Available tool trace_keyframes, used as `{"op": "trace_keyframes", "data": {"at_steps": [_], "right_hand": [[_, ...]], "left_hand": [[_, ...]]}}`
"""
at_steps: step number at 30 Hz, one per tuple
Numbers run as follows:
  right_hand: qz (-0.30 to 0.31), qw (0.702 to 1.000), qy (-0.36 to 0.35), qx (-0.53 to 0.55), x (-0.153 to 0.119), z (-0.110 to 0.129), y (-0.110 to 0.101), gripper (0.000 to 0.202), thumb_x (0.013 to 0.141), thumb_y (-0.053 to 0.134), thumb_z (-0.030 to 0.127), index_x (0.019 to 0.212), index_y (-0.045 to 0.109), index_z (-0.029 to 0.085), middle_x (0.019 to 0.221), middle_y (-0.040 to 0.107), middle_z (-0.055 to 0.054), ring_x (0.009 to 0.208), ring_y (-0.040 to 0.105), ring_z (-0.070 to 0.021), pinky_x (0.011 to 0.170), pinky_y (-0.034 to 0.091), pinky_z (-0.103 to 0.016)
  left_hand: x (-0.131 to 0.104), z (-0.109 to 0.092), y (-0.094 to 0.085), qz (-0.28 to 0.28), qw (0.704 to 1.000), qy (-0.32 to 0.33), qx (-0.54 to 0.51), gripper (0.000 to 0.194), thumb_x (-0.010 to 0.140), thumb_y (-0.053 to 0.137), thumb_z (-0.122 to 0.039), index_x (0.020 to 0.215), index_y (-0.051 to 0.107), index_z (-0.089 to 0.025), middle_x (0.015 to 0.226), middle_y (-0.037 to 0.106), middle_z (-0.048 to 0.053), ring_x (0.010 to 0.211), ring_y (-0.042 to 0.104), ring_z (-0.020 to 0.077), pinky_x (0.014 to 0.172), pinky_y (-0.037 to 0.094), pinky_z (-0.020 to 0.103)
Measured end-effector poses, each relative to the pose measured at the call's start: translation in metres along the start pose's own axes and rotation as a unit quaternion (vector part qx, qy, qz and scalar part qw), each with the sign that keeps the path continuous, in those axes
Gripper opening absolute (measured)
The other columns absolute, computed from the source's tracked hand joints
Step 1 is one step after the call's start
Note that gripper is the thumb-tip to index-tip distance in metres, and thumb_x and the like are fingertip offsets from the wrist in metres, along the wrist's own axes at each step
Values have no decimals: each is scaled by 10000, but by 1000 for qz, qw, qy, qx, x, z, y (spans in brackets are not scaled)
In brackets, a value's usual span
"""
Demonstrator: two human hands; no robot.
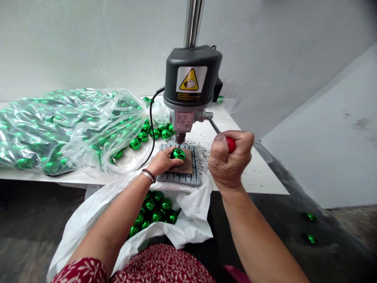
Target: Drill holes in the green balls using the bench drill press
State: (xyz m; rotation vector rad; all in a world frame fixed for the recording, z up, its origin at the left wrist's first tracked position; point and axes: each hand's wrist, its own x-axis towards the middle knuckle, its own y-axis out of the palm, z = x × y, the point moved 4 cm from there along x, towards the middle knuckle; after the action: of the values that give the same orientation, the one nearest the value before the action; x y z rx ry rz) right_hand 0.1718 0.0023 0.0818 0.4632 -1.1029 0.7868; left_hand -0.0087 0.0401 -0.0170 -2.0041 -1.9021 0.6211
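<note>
The ball [178,154] is round and green, with a glossy, mirror-like surface carrying dark reflections. It is located on the brown board [186,167], above the slotted plate [195,179] on the bench [253,173], directly below the chuck [180,137] of the drill [193,90].

The left hand [165,160] grips the ball from the left, thumb on the near side and fingers on the far side; its forearm extends forward over the white sack [194,228]. The right hand [231,159] is closed in a fist around the red knob [231,144] of the lever [214,125], its forearm rising from the lower right.

The left hand covers the ball's left side. The bit is too small to confirm contact with the ball. The right hand hides most of the knob. The top edge cuts off the column [193,23]. Plastic blurs the balls inside the bag [59,129], which the left edge crops.
</note>
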Motion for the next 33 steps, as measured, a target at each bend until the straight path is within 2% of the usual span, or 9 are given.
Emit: {"op": "trace_keyframes", "data": {"at_steps": [6, 10, 15, 21, 25, 27, 29, 31, 33], "right_hand": [[11, 1000, 25, -3, -7, -1, -1, 159, 920, 487, 323, 857, 507, 178, 695, 548, 22, 606, 509, -48, 595, 421, -185], [9, 998, 55, 10, 30, 5, 5, 237, 933, 482, 373, 826, 492, 162, 685, 495, 33, 595, 441, -29, 572, 362, -174], [56, 987, 148, 2, 74, 7, 16, 202, 912, 543, 264, 792, 455, 127, 665, 398, 71, 607, 341, 0, 616, 317, -158], [49, 983, 174, 2, 73, 6, 16, 136, 892, 529, 206, 803, 462, 128, 694, 455, 67, 637, 394, -10, 667, 361, -195], [26, 988, 153, -7, 70, 3, 16, 153, 892, 506, 266, 806, 491, 140, 703, 479, 63, 629, 417, -8, 642, 357, -203], [17, 988, 152, -6, 70, 2, 16, 152, 881, 504, 270, 797, 502, 143, 704, 484, 59, 633, 424, -8, 635, 355, -206], [16, 988, 155, -1, 69, 1, 16, 138, 874, 494, 257, 799, 513, 143, 708, 487, 57, 633, 430, -8, 646, 369, -218], [19, 988, 153, 0, 68, 0, 16, 137, 879, 481, 254, 804, 517, 144, 715, 494, 53, 634, 438, -8, 658, 387, -227], [24, 989, 148, -5, 66, 1, 15, 155, 889, 481, 273, 806, 513, 146, 732, 515, 46, 648, 457, -8, 667, 403, -222]], "left_hand": [[-2, -5, 0, 9, 1000, 3, 16, 497, 702, 791, -322, 1177, 710, -203, 1004, 731, 16, 938, 639, 206, 888, 496, 298], [-3, -7, 0, -7, 999, 6, 48, 542, 692, 789, -334, 1204, 687, -188, 929, 718, 13, 866, 630, 200, 832, 505, 298], [-20, -7, -6, -3, 999, 40, 24, 516, 695, 758, -338, 1185, 678, -196, 914, 703, -8, 812, 618, 167, 774, 492, 260], [-72, 10, -51, 57, 996, 38, 53, 542, 690, 746, -325, 1209, 677, -189, 844, 692, -17, 716, 578, 144, 677, 453, 243], [-100, 32, -87, 124, 986, -19, 108, 700, 669, 783, -455, 1299, 660, -176, 747, 687, 1, 622, 561, 157, 616, 444, 265], [-97, 40, -104, 85, 989, -33, 119, 697, 703, 743, -521, 1290, 668, -154, 798, 714, 39, 629, 579, 169, 624, 458, 279], [-82, 46, -120, -2, 990, -47, 131, 597, 801, 636, -512, 1275, 673, -151, 843, 732, 64, 654, 607, 179, 658, 476, 290], [-57, 51, -132, -84, 979, -81, 168, 479, 892, 508, -410, 1265, 674, -161, 818, 735, 67, 680, 637, 193, 699, 484, 299], [-27, 56, -139, -141, 953, -115, 244, 401, 888, 466, -259, 1196, 703, -159, 822, 741, 85, 765, 667, 219, 757, 480, 308]]}}
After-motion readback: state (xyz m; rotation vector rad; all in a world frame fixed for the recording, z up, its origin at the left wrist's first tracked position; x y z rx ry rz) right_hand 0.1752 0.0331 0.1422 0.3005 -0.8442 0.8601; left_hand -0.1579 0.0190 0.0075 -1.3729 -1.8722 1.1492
